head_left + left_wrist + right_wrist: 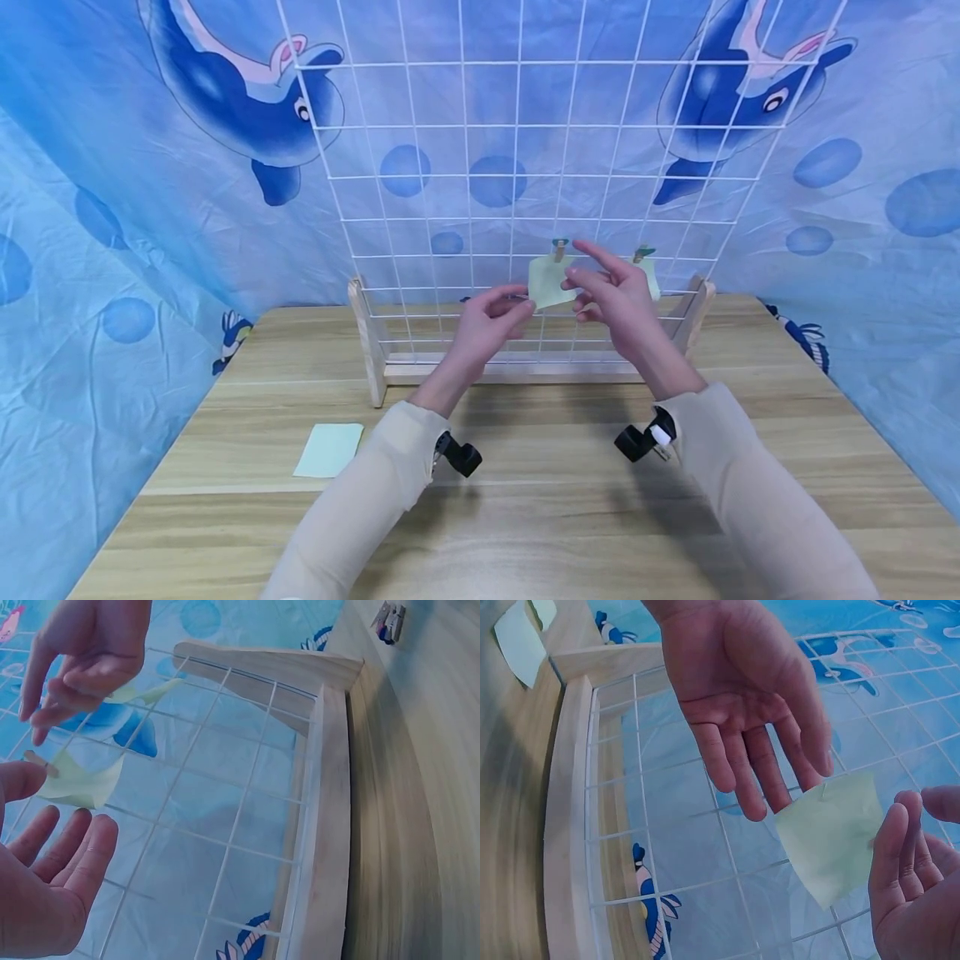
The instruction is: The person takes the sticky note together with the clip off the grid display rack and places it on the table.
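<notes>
A pale green paper note [550, 281] hangs on the white wire grid [491, 221], with a small wooden clothespin [559, 250] at its top edge. My left hand [491, 321] is at the note's lower left edge, thumb and fingers spread apart, fingertips right beside the paper [829, 836]. On its other side my right hand [618, 300] is raised, index finger extended past the clothespin and the other fingers loosely bent near the note's right edge. Behind the right hand hangs a second pale note [651, 277] under another clothespin [642, 253].
A wooden stand [367, 342] holds the grid upright on the wood-grain table [525, 517]. One more pale note [330, 450] lies at the table's left. Loose clothespins [390, 624] show on the table in the left wrist view. A blue dolphin-print cloth [127, 233] hangs behind.
</notes>
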{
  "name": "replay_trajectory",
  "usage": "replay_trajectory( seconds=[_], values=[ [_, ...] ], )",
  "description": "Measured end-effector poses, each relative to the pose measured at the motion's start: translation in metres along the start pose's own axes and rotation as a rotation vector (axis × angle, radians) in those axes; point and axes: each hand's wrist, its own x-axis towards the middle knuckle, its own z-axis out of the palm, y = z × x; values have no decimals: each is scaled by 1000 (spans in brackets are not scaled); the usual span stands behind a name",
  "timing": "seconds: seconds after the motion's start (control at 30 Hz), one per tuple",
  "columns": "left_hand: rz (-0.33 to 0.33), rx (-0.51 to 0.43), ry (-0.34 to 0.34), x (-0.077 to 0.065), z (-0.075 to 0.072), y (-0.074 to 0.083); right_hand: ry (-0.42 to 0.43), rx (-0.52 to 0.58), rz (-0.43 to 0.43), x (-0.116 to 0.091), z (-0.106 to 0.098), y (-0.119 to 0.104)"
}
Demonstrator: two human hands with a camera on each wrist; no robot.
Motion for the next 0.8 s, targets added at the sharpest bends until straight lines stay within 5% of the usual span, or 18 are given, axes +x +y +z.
replay_trajectory(
  seconds=[0.8],
  values=[
    [-49,-16,48,12,10,3,57,-52,-10,27,14,-7]
  ],
)
